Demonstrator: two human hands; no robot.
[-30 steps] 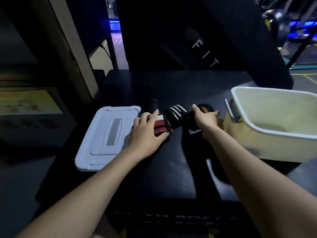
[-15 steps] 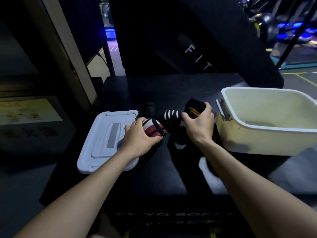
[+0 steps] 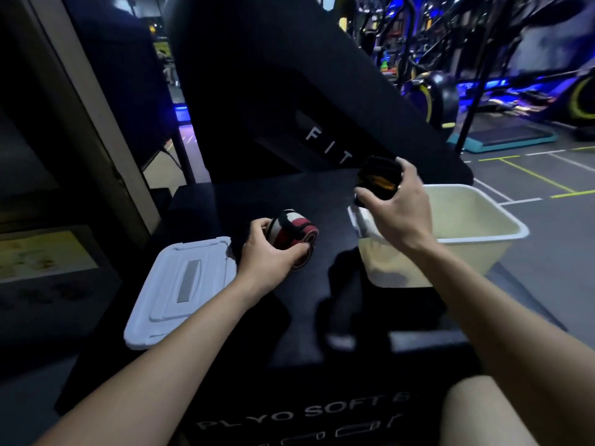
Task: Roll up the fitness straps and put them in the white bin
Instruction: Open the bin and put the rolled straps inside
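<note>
Black padded surface (image 3: 322, 317), printed box front nearest, is being used as the work area. White lid (image 3: 180, 288) is being left at its left edge, presumably to keep the bin open. Red-and-white rolled strap (image 3: 294, 231) is being gripped by the left hand (image 3: 270, 252), low over the surface, fingers curled round to hold the roll tight. Black-and-orange rolled strap (image 3: 380, 178) is being gripped by the right hand (image 3: 396, 207), raised over the near-left corner of the white bin (image 3: 483, 239). Open room is being offered inside the bin. Gym machines are being seen beyond.
</note>
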